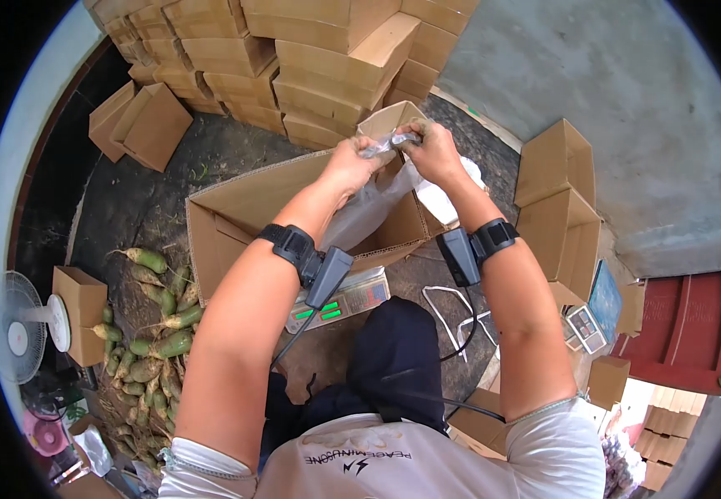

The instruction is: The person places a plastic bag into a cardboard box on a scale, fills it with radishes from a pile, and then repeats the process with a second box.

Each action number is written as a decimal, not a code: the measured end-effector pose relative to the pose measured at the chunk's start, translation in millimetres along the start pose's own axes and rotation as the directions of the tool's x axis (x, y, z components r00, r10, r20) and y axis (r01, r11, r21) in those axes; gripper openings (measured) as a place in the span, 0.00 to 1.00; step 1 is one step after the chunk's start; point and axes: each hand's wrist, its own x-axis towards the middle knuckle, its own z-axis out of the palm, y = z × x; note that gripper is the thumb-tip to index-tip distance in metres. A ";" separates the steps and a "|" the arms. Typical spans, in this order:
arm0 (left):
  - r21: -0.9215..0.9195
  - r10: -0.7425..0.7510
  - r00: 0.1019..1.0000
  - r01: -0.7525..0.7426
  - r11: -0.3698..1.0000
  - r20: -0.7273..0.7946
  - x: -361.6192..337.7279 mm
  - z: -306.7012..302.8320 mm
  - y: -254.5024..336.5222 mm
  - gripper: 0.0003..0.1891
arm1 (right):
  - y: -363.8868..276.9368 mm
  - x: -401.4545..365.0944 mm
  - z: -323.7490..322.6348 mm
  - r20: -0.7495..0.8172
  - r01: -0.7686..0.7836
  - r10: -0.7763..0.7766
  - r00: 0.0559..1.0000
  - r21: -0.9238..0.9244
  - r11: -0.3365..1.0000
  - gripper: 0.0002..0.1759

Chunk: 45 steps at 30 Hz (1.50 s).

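Fan (17, 337) with a round cage stands at the far left, between eight and nine o'clock, a small carton (81, 316) near it. Long green radishes (161, 366) lie heaped on the dark floor (235, 137) at eight o'clock. At ten o'clock, two open cardboard boxes (152, 125) lean together on the floor, and from eleven to twelve rises a stack of cartons (319, 75). A large open carton (252, 200) sits in the middle, reaching from nine o'clock round past twelve. A digital scale (339, 303) with lit green displays shows just below its near edge, towards seven o'clock.

The person's left hand (352, 169) is at twelve o'clock above the carton, its grip pinching the gathered edge of a clear plastic bag (369, 212), which hangs down into the carton. The right hand (435, 155), towards one o'clock, pinches the same edge between thumb and fingers. A black device is strapped to each forearm.

White strapping (442, 293) lies on the floor at about four o'clock from the centre. Further right, two open brown boxes (556, 237) stand by the grey wall (626, 141), from two to three o'clock; a second scale (587, 327) lies between three and four, and a red panel (685, 328) beyond it.
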 end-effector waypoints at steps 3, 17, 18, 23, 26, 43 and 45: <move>0.010 -0.012 0.998 0.013 1.000 -0.067 8.1 6.4 -14.1 0.09 | 13.1 3.9 12.9 -0.068 0.018 -0.016 0.998 0.025 1.000 0.09; 0.560 0.015 0.991 0.062 0.826 -0.132 32.3 29.4 -33.4 0.19 | 53.3 16.5 46.7 0.126 -0.354 0.332 0.935 0.254 0.900 0.08; 0.583 -0.015 0.995 0.071 0.809 -0.101 29.8 26.0 -31.9 0.19 | 54.2 15.5 49.1 0.130 -0.371 0.348 0.928 0.251 0.894 0.08; 0.661 -0.090 0.966 -0.095 0.745 0.241 3.9 -39.4 -13.5 0.28 | 49.2 -1.3 15.7 0.342 -0.447 0.331 0.879 0.355 0.821 0.18; 0.753 -0.144 0.937 -0.158 0.639 0.318 -33.6 -93.2 14.3 0.28 | 38.4 -5.9 -18.8 0.328 -0.320 0.196 0.924 0.384 0.866 0.30; 0.682 -0.206 0.761 -0.384 0.622 0.616 -82.3 -97.9 -9.5 0.30 | -74.4 -18.8 23.5 0.821 0.462 -0.292 0.490 0.039 0.886 0.10; 0.715 -0.256 0.728 -0.431 0.550 0.636 -91.6 -105.8 -5.3 0.21 | -72.4 -23.1 14.6 0.853 0.423 -0.221 0.473 0.000 0.906 0.09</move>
